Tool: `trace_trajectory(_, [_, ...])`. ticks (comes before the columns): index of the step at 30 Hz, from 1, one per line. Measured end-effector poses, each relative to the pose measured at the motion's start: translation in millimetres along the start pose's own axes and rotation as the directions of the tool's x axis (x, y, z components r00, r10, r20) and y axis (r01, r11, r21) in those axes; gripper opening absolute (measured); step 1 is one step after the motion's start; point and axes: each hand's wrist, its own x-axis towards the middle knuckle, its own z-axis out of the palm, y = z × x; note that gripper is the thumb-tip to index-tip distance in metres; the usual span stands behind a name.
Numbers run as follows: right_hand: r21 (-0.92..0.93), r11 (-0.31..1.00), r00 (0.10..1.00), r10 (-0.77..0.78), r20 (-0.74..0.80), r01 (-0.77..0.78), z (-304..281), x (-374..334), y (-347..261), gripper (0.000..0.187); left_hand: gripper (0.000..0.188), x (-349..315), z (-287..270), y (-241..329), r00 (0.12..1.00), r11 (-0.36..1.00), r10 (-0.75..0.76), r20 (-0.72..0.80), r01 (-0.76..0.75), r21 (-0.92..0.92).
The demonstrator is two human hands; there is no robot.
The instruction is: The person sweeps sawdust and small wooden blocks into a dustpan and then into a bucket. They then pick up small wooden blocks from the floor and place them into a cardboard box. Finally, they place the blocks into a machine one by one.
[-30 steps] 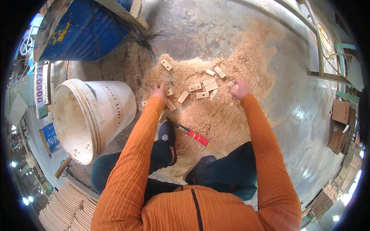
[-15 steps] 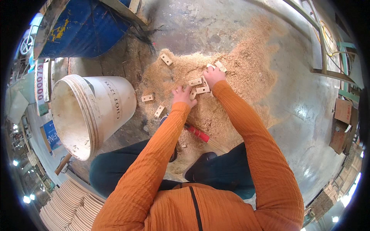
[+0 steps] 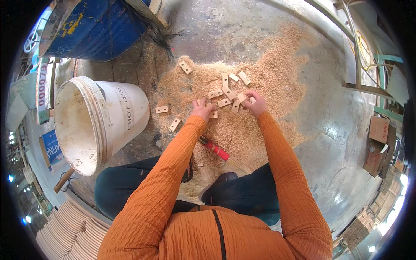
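Note:
Small pale wooden blocks with drilled holes lie scattered on a heap of sawdust (image 3: 277,73). My right hand (image 3: 256,105) pinches a wooden block (image 3: 242,99) at the right side of the loose cluster. Curled fingers of my left hand (image 3: 201,109) close over a block at the cluster's left, which they partly cover; another block (image 3: 214,114) shows beside that hand. Between the hands several blocks touch or overlap, among them a flat block (image 3: 215,93) and an upright-pointing one (image 3: 225,79). Farther off lie single blocks (image 3: 185,66).
A white bucket (image 3: 125,106) lies on its side at the left, its mouth towards me. A blue container (image 3: 99,32) stands far left. A red-handled tool (image 3: 216,149) rests in the sawdust before my feet. Cardboard boxes (image 3: 378,130) and a metal frame (image 3: 368,89) are at the right.
My right hand has drawn nearer and to the right, now pinching a block. More blocks show in the cluster where it was. My left hand has shifted slightly left.

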Motion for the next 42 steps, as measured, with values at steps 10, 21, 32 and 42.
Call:
trace_trajectory(10, [-0.550,0.819,0.986,-0.118,0.121,0.165,53,23,-40,0.045,0.051,-7,-63,-50,0.919,0.358,-0.385,0.083,0.232,-0.904])
trace_trajectory(21, [0.456,0.577,0.645,-0.764,0.009,0.678,109,-67,-242,0.036,0.051,-86,-385,-32,0.152,0.657,-0.386,-0.910,-0.647,-0.387])
trace_trajectory(32, [0.207,0.251,0.290,-0.938,-0.190,0.946,124,-21,-530,0.043,0.087,-115,-594,-130,0.026,0.871,-0.376,-0.926,-0.331,-0.363])
trace_trajectory(42, [-0.407,0.893,0.974,-0.122,0.192,0.192,77,-16,-48,0.025,0.043,-31,-241,-83,0.787,0.849,-0.291,0.544,-0.049,0.526])
